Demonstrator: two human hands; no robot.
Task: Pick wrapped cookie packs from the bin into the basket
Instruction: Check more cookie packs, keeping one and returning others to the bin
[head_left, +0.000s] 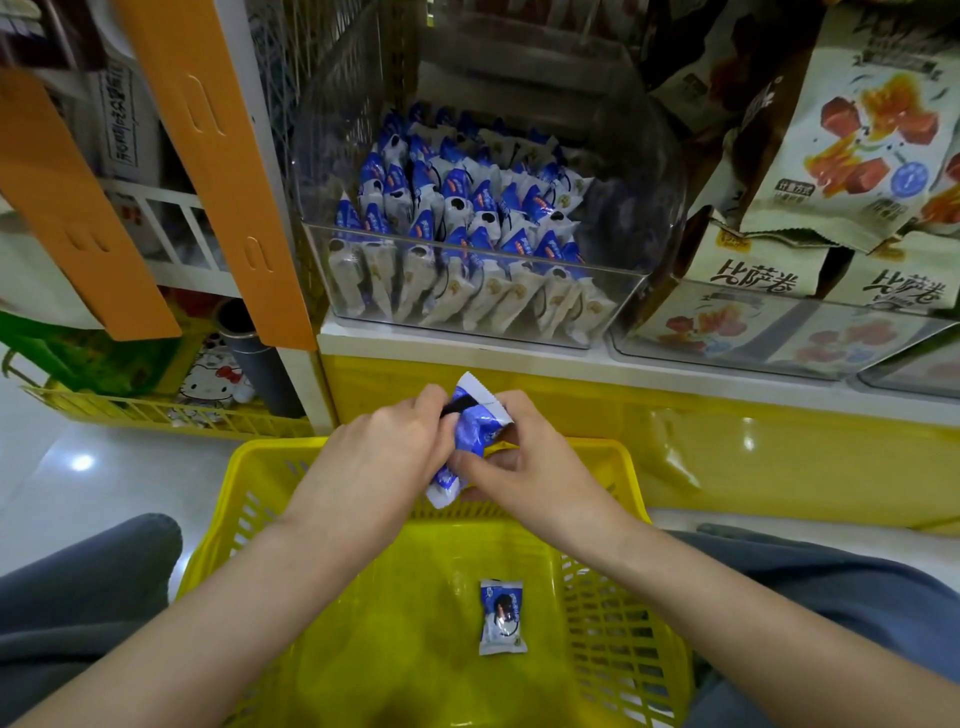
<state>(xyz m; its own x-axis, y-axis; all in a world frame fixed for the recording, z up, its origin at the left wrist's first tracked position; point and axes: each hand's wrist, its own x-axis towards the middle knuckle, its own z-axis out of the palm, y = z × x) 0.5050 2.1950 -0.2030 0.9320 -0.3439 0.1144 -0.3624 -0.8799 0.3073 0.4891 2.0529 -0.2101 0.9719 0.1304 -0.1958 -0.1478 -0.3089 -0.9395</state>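
A clear plastic bin (623, 291) on the shelf holds several blue-and-white wrapped cookie packs (457, 218), standing in rows. Below it, between my knees, sits a yellow plastic basket (613, 613) with one cookie pack (501, 617) lying flat on its floor. Above the basket's far rim, my left hand (387, 452) and my right hand (524, 467) both grip blue-and-white cookie packs (475, 434), bunched together between the fingers. How many packs they hold is unclear.
A second clear bin (779, 338) with larger snack bags stands to the right on the same white shelf. Orange panels (208, 156) hang at the left. A yellow wire rack (156, 415) sits on the floor at left. The shelf's front is yellow.
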